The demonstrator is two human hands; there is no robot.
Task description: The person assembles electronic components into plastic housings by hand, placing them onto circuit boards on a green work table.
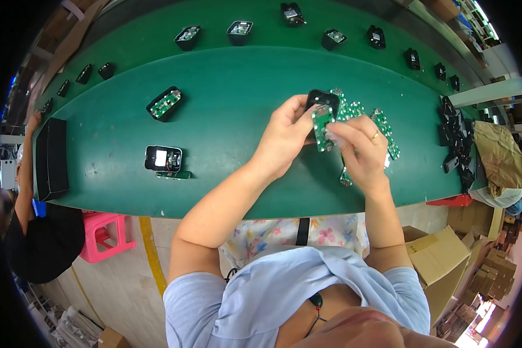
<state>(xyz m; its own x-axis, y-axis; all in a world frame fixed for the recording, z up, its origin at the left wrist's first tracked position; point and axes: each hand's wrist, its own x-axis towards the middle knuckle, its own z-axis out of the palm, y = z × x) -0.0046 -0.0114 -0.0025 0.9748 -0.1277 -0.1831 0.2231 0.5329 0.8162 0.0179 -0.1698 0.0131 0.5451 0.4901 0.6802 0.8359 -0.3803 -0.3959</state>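
Left hand (280, 138) gripped a case (315, 97), right hand (362, 148) an unfitted board (320, 129); loose boards (384, 129) remained, one filled case (166, 104) nearer the table's (232, 110) left edge.

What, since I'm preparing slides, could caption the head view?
Left hand holds black casing; right hand touches green circuit board.

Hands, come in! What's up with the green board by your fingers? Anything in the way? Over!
Left hand gripping black casing. Right hand touching green board, overlapping casing in view. Other boards close by, none visibly blocking.
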